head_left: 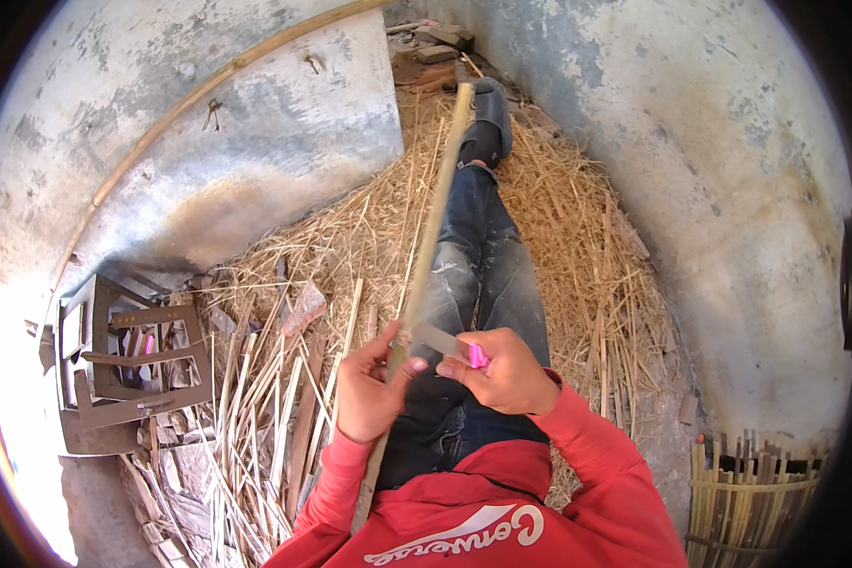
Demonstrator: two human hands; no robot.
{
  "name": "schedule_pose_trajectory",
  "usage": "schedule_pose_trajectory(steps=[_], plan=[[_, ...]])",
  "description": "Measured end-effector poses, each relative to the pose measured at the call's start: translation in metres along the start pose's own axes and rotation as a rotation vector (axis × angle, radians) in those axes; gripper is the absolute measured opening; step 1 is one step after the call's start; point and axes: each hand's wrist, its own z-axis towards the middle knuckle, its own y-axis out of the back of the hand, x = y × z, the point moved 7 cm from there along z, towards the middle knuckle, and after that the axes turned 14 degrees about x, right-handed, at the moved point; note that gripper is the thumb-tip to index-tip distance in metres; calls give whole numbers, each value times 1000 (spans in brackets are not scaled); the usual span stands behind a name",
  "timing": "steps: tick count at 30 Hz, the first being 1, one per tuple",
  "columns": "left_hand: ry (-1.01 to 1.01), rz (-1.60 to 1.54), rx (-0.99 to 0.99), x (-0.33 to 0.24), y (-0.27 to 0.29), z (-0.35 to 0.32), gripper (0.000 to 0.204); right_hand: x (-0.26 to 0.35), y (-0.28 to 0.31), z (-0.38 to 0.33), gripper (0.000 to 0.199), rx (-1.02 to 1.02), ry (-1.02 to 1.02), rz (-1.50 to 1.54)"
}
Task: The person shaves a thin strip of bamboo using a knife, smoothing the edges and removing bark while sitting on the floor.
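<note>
A long, pale bamboo strip (437,213) runs from beside my shoe down over my jeans to my waist. My left hand (367,396) is closed around it near its lower part, thumb and fingers on either side. In my right hand (509,372) I grip a knife (439,341) with a bright pink handle and a short, wide grey blade. The blade points left and its tip meets the strip just by my left fingers. Much of the knife's handle is hidden in my right fist.
Straw and shavings (577,275) cover the floor around my outstretched legs (483,256). Split sticks (265,417) lie at left, beside a dark wooden frame (142,364). Plaster walls (691,170) rise on both sides. A slatted bamboo basket (748,502) stands at lower right.
</note>
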Motion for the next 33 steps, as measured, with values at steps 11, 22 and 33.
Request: schedule_pose_trajectory(steps=[11,22,33], plan=[[77,-436,250,-12,-4,1,42,-30,137,-43,30,-739,-126,-194],[146,-551,325,-10,-27,0,47,9,44,-5,26,-171,58,-228],[161,-646,354,-6,-42,-5,41,5,0,6,52,28,-32,-421]])
